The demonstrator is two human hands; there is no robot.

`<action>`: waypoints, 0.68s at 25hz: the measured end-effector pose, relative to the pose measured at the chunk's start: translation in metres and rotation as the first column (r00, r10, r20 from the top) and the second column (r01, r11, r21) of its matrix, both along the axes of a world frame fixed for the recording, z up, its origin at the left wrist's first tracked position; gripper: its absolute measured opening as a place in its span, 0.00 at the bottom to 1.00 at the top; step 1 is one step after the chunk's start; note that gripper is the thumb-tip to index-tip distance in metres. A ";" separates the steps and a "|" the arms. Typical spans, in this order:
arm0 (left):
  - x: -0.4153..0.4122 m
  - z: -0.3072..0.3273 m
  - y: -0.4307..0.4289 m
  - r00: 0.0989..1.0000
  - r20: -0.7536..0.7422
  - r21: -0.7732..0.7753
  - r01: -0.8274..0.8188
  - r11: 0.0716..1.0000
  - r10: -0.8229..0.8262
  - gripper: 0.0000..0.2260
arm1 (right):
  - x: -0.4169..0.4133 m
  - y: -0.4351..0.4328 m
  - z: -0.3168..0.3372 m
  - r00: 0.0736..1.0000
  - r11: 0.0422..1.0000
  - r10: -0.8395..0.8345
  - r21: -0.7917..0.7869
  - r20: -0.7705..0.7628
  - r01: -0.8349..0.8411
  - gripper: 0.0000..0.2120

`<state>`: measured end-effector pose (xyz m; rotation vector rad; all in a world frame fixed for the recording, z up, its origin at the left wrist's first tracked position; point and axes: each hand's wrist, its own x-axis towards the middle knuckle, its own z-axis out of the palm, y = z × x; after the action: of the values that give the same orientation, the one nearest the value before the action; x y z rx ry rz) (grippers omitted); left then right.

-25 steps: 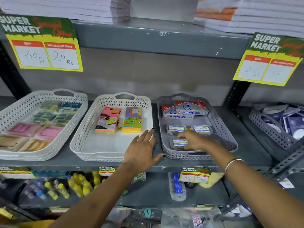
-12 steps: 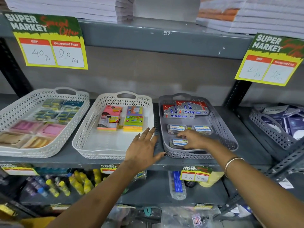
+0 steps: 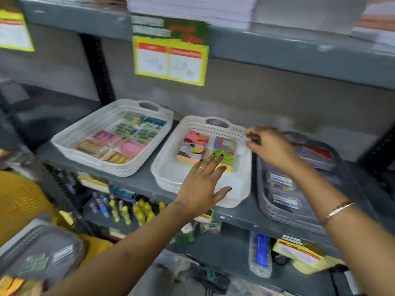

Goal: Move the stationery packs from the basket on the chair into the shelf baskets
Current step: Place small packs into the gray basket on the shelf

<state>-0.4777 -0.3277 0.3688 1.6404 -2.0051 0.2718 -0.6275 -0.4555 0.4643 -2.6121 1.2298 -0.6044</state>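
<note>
The middle white basket (image 3: 164,180) on the grey shelf holds a pink sticky-note pack (image 3: 192,146) and a green-and-purple one (image 3: 226,149). My left hand (image 3: 201,186) is spread flat over this basket, its fingertips reaching those packs. At the basket's right rim, my right hand (image 3: 271,148) has its fingers pinched; motion blur softens the grip. To the right, the grey shelf basket (image 3: 275,212) contains small blue-labelled packs (image 3: 282,182) and red-and-blue boxes (image 3: 314,154). At the lower left, a grey basket (image 3: 40,248) with packs rests on a yellow chair (image 3: 19,201).
The left white basket (image 3: 68,144) is full of pink, tan and green packs. A yellow price sign (image 3: 171,60) hangs from the shelf above, which carries paper stacks (image 3: 192,7). Glue bottles (image 3: 130,212) and other goods fill the shelf below.
My view has swung left, and the chair basket now shows. My right hand left the grey basket for the white basket's right rim. My left hand moved forward over the white basket.
</note>
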 end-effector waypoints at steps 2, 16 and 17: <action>0.048 -0.001 0.022 0.991 -0.085 -0.048 -0.104 0.993 0.099 0.21 | 0.053 0.017 0.008 0.994 0.996 0.082 -0.029 0.065 -0.080 0.10; 0.361 -0.195 0.291 0.544 -0.032 0.451 -0.741 0.497 0.839 0.32 | 0.454 0.234 -0.190 0.723 0.709 0.691 0.214 -0.018 -0.672 0.07; 0.362 -0.215 0.301 0.519 -0.010 0.474 -0.750 0.461 0.855 0.30 | 0.468 0.242 -0.219 0.706 0.697 0.704 0.258 -0.072 -0.669 0.07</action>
<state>-0.1155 -0.0270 0.1536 2.6970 -0.9470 -0.0605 -0.1598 -0.2138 0.2449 -2.6791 0.2224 -0.0942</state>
